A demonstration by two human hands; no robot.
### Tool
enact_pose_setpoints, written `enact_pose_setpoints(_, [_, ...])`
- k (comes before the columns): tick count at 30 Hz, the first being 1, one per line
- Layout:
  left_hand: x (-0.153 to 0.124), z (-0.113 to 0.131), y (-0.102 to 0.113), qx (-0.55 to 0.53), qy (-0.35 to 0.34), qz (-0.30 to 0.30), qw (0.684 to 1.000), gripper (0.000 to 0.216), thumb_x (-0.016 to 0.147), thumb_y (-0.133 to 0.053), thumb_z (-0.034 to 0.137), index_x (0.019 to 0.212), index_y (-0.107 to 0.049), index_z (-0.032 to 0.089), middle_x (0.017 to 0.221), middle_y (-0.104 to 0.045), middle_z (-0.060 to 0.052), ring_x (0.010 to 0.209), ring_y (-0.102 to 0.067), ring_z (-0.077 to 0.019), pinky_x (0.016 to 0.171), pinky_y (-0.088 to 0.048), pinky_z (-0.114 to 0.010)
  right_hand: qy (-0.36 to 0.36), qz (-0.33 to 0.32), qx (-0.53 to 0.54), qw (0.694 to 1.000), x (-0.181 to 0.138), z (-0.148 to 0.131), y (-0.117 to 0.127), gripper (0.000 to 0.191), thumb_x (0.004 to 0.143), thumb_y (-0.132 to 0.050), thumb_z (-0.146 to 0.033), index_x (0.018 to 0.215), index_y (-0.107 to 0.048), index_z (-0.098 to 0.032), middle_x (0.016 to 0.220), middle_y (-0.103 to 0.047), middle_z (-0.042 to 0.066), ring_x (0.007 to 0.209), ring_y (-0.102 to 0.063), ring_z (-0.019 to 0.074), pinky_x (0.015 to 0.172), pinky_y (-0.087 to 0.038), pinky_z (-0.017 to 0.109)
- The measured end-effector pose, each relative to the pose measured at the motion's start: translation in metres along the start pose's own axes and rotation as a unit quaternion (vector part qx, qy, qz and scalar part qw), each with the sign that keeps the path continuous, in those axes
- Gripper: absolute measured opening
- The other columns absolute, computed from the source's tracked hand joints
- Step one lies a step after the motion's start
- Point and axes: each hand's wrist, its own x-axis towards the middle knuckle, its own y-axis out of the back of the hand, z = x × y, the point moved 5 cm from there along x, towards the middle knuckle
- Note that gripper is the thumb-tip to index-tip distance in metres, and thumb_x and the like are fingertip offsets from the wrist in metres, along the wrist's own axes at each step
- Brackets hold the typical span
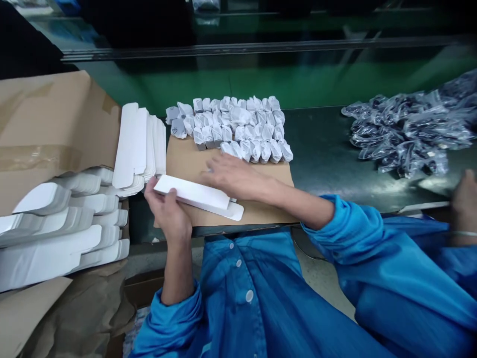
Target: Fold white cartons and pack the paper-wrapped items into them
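Note:
A long white carton [197,195] lies in my left hand [167,211], gripped near its left end by thumb and fingers. Its right end has a flap sticking out. My right hand [234,176] is just beyond the carton, over a brown cardboard sheet [272,174] and close to the front row of small paper-wrapped pieces [257,149]. Its fingers are smeared by motion, so I cannot make out whether they hold anything. Several rows of these wrapped pieces stand on the back of the sheet.
Flat white cartons [130,144] are stacked at the left, beside a large brown box [48,119] with more flat cartons [89,209] spilling from it. Plastic-bagged dark items [413,129] lie on the dark green tabletop [316,144] at right. Another person's hand [465,204] shows at the right edge.

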Motion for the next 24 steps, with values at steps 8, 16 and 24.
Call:
enact_pose_setpoints(8, [-0.057, 0.043, -0.019, 0.386, -0.394, -0.45, 0.702, 0.054, 0.09, -0.054, 0.019, 0.142, -0.047, 0.033, 0.152, -0.044, -0.008, 0.144, -0.034, -0.0305, 0.118, -0.022, -0.057, -0.319, 0.229, 0.239, 0.888, -0.171, 0.04, -0.013, 0.017, 0.082, -0.067, -0.021, 0.096, -0.058, -0.02, 0.107, -0.066, 0.008, 0.103, -0.063, 0.0232, 0.089, -0.05, 0.039])
enact_pose_setpoints(16, [-0.052, 0.043, -0.057, 0.366, -0.47, -0.511, 0.62, 0.034, 0.086, -0.057, 0.015, 0.104, -0.073, 0.039, 0.124, -0.06, -0.008, 0.106, -0.053, -0.0299, 0.085, -0.044, -0.047, -0.334, 0.19, 0.237, 0.892, -0.172, 0.014, -0.005, 0.033, 0.082, -0.069, -0.018, 0.115, -0.063, -0.017, 0.112, -0.068, 0.011, 0.102, -0.064, 0.0251, 0.087, -0.054, 0.04])
enact_pose_setpoints(24, [-0.072, 0.043, -0.051, 0.32, -0.517, -0.493, 0.623, 0.028, 0.088, -0.057, 0.01, 0.096, -0.073, 0.031, 0.131, -0.059, -0.01, 0.115, -0.053, -0.0284, 0.086, -0.038, -0.044, -0.193, 0.17, 0.256, 0.932, -0.132, -0.016, -0.025, 0.031, 0.087, -0.065, -0.013, 0.119, -0.062, -0.013, 0.113, -0.07, 0.012, 0.108, -0.065, 0.0228, 0.096, -0.054, 0.04])
